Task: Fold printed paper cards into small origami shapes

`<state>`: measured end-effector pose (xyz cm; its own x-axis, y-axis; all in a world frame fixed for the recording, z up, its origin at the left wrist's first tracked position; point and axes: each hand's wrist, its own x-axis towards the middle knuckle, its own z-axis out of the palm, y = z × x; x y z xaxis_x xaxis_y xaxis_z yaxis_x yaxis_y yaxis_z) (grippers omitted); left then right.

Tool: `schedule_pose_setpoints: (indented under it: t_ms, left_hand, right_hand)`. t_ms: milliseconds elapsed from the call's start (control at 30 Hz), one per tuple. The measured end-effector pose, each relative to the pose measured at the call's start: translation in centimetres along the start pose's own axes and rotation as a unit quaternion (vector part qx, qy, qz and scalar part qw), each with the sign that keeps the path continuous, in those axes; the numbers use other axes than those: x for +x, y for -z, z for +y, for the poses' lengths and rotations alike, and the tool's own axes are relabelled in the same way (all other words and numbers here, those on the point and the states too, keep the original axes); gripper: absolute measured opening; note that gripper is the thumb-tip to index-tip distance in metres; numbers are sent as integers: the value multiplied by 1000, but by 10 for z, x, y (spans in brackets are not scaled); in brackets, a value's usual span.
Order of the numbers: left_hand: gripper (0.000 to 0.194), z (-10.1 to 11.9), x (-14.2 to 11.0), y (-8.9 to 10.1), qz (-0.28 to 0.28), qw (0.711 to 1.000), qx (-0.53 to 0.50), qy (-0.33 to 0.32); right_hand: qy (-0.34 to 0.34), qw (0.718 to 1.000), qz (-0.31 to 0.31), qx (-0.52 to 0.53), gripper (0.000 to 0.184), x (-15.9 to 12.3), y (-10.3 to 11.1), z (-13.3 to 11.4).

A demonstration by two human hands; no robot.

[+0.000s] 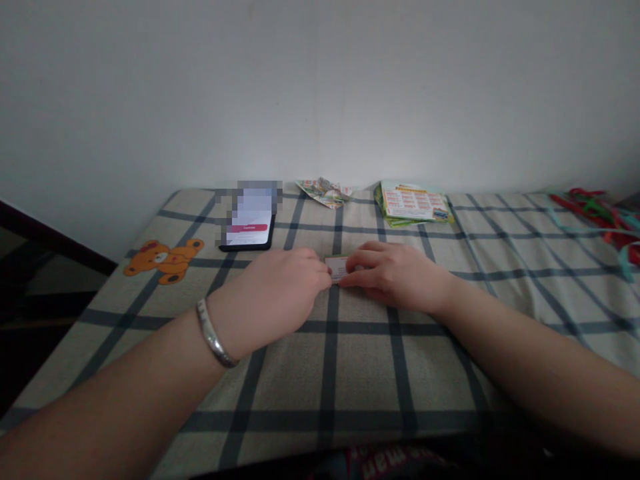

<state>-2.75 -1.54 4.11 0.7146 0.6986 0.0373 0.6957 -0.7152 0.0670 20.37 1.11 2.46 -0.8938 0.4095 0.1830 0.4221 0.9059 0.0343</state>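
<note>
A small piece of printed paper point(337, 268), whitish with a green edge along its far side, lies on the checked cloth between my hands. My left hand point(280, 287), with a silver bangle at the wrist, pinches its left end with closed fingers. From the other side my right hand point(387, 275) presses its bent fingers over the paper's right part. Both hands rest low at the cloth. How much of the paper sits under the fingers is hidden.
Beyond my left hand lies a phone point(250, 220) with a lit screen, partly blurred out. Left of it is a bear cutout point(164, 260). Crumpled printed paper point(327, 193) and a stack of printed leaflets point(415, 203) lie near the wall; coloured ribbons point(607, 220) lie far right.
</note>
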Motion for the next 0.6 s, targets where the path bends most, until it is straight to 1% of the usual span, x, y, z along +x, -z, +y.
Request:
schedule_pose_setpoints:
  t_ms: [100, 333, 467, 600]
  left_hand:
    - [30, 2, 0, 2, -15, 1000, 13, 3]
    - [29, 2, 1, 2, -20, 1000, 16, 8]
    - [29, 1, 1, 0, -14, 1000, 20, -1]
    - [27, 2, 0, 0, -14, 1000, 24, -4]
  right_hand:
    - [-10, 1000, -9, -10, 26, -2, 6, -1]
    - [-32, 999, -39, -13, 25, -5, 15, 0]
    - [-28, 999, -35, -1, 25, -8, 16, 2]
    - [-51, 998, -25, 20, 27, -13, 16, 6]
